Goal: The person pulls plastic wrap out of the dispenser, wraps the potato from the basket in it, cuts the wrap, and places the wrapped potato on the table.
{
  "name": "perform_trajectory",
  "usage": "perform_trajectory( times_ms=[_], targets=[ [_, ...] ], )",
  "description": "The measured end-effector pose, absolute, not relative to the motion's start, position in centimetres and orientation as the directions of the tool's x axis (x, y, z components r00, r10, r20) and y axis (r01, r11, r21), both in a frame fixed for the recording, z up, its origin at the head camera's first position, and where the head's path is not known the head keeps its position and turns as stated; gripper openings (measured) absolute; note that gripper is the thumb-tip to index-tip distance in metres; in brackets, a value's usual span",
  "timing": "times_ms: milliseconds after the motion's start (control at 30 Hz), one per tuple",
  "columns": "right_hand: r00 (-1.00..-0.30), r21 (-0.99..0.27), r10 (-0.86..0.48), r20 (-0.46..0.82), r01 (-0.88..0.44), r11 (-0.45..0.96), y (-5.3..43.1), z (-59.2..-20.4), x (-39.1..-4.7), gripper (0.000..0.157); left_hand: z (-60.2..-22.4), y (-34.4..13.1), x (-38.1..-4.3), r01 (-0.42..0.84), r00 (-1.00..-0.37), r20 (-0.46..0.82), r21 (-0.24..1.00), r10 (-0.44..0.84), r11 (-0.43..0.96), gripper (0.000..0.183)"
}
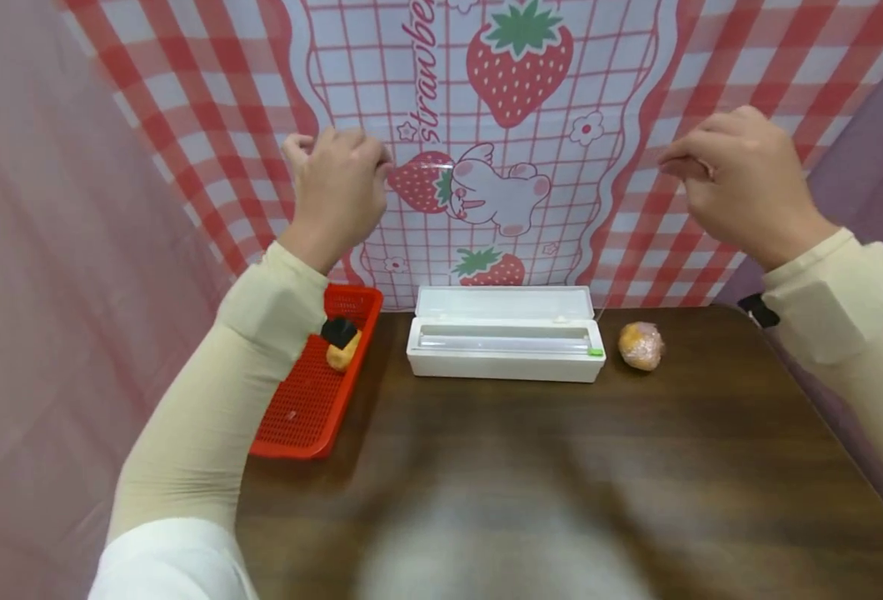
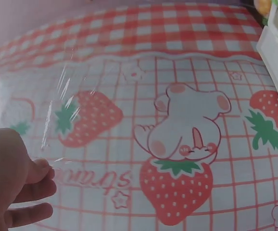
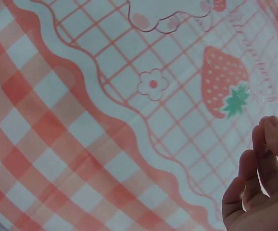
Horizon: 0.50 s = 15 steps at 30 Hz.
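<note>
A clear sheet of plastic wrap (image 2: 48, 126) shows by its glints in the left wrist view. My left hand (image 1: 339, 187) is raised in front of the patterned cloth and pinches the wrap between thumb and fingers. To the right, at a similar height, my right hand (image 1: 745, 187) has thumb and forefinger together. Faint film glints beside these fingertips (image 3: 272, 126) suggest it pinches the other side of the wrap. Below and between the hands, a white wrap dispenser box (image 1: 505, 367) stands with its lid up, a clear roll inside and a green slider at its right end.
A red plastic basket (image 1: 329, 429) stands at the left, holding a yellowish round item (image 1: 341, 354) partly hidden by my left sleeve. Right of the box lies a round yellowish item in clear wrap (image 1: 641, 346). The strawberry-print cloth (image 1: 621, 50) hangs behind the brown table (image 1: 674, 467).
</note>
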State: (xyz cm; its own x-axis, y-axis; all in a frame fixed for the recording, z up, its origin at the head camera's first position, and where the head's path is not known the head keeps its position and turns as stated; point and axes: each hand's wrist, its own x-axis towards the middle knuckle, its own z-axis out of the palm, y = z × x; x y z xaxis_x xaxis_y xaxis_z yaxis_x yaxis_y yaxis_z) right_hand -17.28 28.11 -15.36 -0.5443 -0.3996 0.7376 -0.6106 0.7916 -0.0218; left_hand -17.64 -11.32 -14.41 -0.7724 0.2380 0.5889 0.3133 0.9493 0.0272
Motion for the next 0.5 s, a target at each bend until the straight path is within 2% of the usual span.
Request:
perform_trajectory(
  times_ms=[233, 367, 500],
  targets=[
    [-0.418, 0.094, -0.482, 0.770, -0.674, 0.733, 29.1, -16.7, -13.3, 0.010, -15.6, -12.4, -14.3, 0.466, -0.610, 0.690, -0.083, 0.389, 0.881, 0.019],
    [-0.391, 0.125, -0.529, 0.753, -0.705, 0.698, 29.5, -17.3, -11.0, 0.014, -16.1, -12.9, -12.5, 0.514, -0.539, 0.719, -0.132, 0.438, 0.848, 0.017],
    [-0.372, 0.111, -0.541, 0.754, -0.740, 0.663, 29.2, -17.9, -8.9, 0.034, -16.8, -13.7, -10.6, 0.558, -0.486, 0.735, -0.155, 0.473, 0.815, 0.015]
  ],
)
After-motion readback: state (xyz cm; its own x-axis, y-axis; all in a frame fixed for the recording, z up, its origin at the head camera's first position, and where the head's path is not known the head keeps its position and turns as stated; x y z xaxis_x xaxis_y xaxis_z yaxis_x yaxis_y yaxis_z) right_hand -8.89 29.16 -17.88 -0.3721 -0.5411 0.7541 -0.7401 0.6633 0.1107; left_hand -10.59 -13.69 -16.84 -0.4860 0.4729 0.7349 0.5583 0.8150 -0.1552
